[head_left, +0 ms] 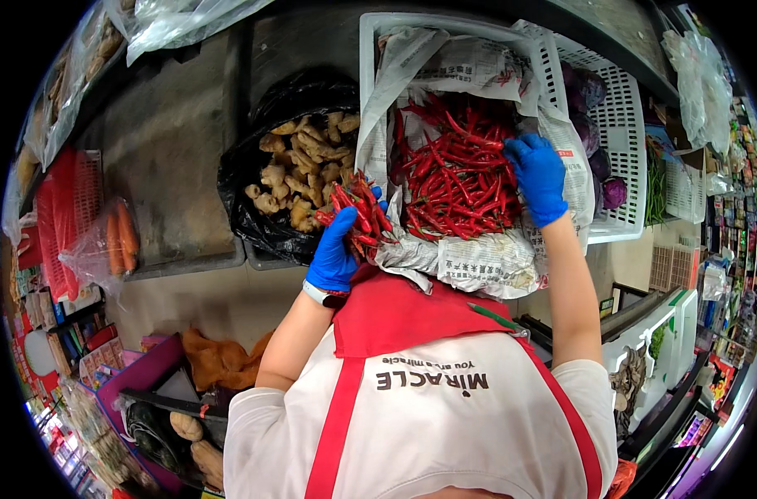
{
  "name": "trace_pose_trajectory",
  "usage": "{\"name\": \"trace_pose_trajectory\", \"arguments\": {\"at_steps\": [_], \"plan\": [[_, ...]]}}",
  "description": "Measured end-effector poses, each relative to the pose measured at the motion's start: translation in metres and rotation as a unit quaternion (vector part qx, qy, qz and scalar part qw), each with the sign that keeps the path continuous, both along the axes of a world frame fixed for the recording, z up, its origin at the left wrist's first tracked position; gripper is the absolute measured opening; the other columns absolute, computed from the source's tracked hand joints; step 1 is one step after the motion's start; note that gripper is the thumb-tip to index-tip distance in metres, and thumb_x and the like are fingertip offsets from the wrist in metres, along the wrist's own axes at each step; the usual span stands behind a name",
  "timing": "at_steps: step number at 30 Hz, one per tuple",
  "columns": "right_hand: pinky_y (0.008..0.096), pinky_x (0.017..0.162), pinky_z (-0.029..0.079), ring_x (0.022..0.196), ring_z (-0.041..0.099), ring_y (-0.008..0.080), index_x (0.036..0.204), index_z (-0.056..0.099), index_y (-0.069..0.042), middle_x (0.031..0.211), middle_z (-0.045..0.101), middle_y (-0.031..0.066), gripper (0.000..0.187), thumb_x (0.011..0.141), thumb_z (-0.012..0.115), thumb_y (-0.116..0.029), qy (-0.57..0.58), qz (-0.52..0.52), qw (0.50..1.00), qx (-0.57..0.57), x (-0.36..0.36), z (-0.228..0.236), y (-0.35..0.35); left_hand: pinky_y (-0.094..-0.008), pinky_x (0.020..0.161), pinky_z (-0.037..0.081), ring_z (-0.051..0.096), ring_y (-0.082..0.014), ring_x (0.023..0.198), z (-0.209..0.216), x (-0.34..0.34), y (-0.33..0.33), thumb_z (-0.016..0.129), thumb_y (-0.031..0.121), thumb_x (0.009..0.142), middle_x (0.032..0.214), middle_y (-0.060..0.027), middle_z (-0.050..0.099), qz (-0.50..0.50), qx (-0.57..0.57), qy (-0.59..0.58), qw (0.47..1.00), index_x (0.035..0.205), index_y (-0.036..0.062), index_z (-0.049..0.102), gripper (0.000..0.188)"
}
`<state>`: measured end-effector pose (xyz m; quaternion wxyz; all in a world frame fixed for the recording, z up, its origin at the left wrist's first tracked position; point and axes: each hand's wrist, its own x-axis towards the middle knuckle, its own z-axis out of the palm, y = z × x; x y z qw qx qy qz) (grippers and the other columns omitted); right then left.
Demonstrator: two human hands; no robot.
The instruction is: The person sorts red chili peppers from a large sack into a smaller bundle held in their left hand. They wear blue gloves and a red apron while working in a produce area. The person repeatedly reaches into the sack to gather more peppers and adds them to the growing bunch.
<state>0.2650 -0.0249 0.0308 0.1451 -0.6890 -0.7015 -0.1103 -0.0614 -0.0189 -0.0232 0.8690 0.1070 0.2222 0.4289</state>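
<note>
My left hand (337, 254), in a blue glove, is closed round a bunch of red chili peppers (362, 214) at the left side of a white plastic crate (368, 83). A large heap of red chili peppers (457, 179) with green stems lies in that crate on newspaper (487, 259). At the heap's right edge is my right hand (538, 176), also blue-gloved. Its fingers are bent together at the peppers, and whatever they pinch is hidden from view.
Left of the crate, a black plastic bag (237, 179) holds ginger roots (299, 170). Purple cabbages (588, 133) sit in another white crate (624, 125) on the right. Bagged carrots (122, 237) lie far left. A green pepper (495, 316) rests against my red apron (412, 316).
</note>
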Motion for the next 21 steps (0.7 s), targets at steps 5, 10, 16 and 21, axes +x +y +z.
{"name": "trace_pose_trajectory", "arguments": {"at_steps": [5, 10, 16, 21], "plan": [[0.0317, 0.056, 0.045, 0.067, 0.057, 0.0225, 0.085, 0.064, -0.012, 0.072, 0.056, 0.0062, 0.012, 0.073, 0.066, -0.013, 0.273, 0.03, 0.961, 0.012, -0.092, 0.028, -0.034, -0.0357, 0.097, 0.037, 0.048, -0.0242, 0.111, -0.009, -0.003, -0.001, 0.059, 0.028, 0.083, 0.121, -0.0117, 0.048, -0.013, 0.006, -0.005, 1.0, 0.129, 0.0011, 0.032, 0.061], [0.0333, 0.053, 0.043, 0.063, 0.055, 0.0223, 0.083, 0.063, -0.012, 0.069, 0.055, 0.0055, 0.011, 0.072, 0.066, -0.015, 0.287, 0.115, 0.95, -0.051, -0.173, 0.02, -0.049, -0.038, 0.096, 0.039, 0.048, -0.0255, 0.111, -0.004, 0.0, -0.007, 0.062, 0.043, 0.078, 0.122, -0.0109, 0.047, -0.005, 0.051, 0.003, 0.999, 0.13, 0.0059, 0.032, 0.071], [0.0341, 0.055, 0.045, 0.067, 0.054, 0.0237, 0.088, 0.06, -0.014, 0.077, 0.055, 0.0047, 0.017, 0.072, 0.063, -0.019, 0.175, 0.156, 0.966, -0.112, -0.182, 0.015, -0.055, -0.0383, 0.095, 0.039, 0.047, -0.0259, 0.112, 0.007, -0.002, -0.008, 0.061, 0.04, 0.079, 0.123, -0.0122, 0.046, -0.034, 0.033, 0.037, 0.998, 0.132, 0.0061, 0.031, 0.069], [0.0335, 0.054, 0.046, 0.063, 0.056, 0.0236, 0.1, 0.059, -0.012, 0.076, 0.057, 0.0056, 0.029, 0.073, 0.065, -0.022, 0.253, 0.197, 0.939, -0.126, -0.179, 0.032, -0.062, -0.0396, 0.096, 0.038, 0.045, -0.0261, 0.114, 0.008, 0.002, -0.003, 0.058, 0.034, 0.081, 0.126, -0.0122, 0.044, -0.026, 0.04, 0.011, 0.999, 0.132, 0.0041, 0.029, 0.066]]}}
